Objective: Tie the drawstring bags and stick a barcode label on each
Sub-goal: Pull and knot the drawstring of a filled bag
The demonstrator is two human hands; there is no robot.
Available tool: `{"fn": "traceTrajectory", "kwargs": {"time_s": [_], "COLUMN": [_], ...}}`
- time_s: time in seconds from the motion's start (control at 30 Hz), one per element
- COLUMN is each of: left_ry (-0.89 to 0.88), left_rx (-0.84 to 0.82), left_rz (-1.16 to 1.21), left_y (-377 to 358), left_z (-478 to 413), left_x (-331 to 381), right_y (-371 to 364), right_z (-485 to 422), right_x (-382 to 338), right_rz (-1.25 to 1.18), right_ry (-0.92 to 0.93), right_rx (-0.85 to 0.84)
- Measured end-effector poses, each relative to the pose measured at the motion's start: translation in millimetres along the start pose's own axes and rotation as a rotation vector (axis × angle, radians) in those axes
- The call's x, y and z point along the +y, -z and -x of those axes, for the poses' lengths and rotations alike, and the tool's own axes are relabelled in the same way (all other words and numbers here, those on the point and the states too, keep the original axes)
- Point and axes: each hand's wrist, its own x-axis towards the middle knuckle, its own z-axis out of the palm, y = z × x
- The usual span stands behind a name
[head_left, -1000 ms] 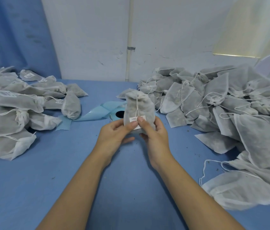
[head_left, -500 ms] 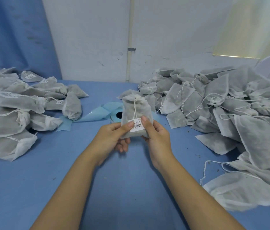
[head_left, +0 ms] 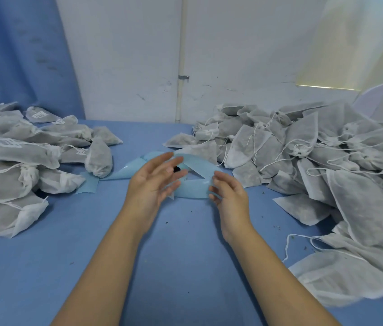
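Both hands hold nothing: my left hand (head_left: pixel 155 182) hovers with its fingers spread wide, and my right hand (head_left: pixel 229 196) is loosely open just beside it. Both are over the pale blue glossy label backing strip (head_left: pixel 197 164) on the blue cloth-covered table (head_left: pixel 185 267).

The heap of grey mesh drawstring bags with loose white cords (head_left: pixel 315 156) lies to my right. The heap of tied, barcode-labelled grey bags (head_left: pixel 21 161) is to my left, well apart.

I judge the risk to be tangling. The cords on the right cross one another, so lifting one bag could drag its neighbours. A careless reach could also crease the strip.

My left fingers are motion-blurred and hide where the strip coils. I cannot tell whether any labels remain. Both heaps run off the frame.
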Motion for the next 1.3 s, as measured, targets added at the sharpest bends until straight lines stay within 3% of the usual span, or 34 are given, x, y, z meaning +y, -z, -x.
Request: {"fn": "traceTrajectory", "kwargs": {"time_s": [0.1, 0.2, 0.33, 0.4, 0.57, 0.77, 0.97, 1.13, 1.3], "left_ry": [0.032, 0.047, 0.055, 0.056, 0.002, -0.004, 0.159, 0.312, 0.294], "left_rx": [-0.021, -0.009, 0.013, -0.005, -0.146, -0.092, -0.05, -0.076, -0.013], "left_rz": [-0.15, -0.179, -0.214, -0.244, -0.375, -0.369, -0.308, -0.099, -0.16], "left_y": [-14, -27, -41, -46, -53, -52, -62, -74, -78], "left_z": [0, -5, -13, -13, -5, -1, -1, 4, 8], "left_x": [-4, -9, -15, -20, -31, -38, -48, -50, -54], "right_y": [10, 27, 51, 57, 57, 56, 38, 28, 34], "right_z": [-18, -39, -56, -62, -72, -76, -45, -5, 12], "right_x": [-4, -9, -8, -6, -6, -6, -19, -27, -19], "right_rz": [0.119, 0.553, 1.347, 1.592, 1.643, 1.681, 1.264, 1.157, 1.179], "right_ry": [0.082, 0.168, 0.265, 0.373, 0.393, 0.426, 0.537, 0.644, 0.67], "right_rx": [0.141, 0.295, 0.158, 0.132, 0.187, 0.168, 0.354, 0.219, 0.037]}}
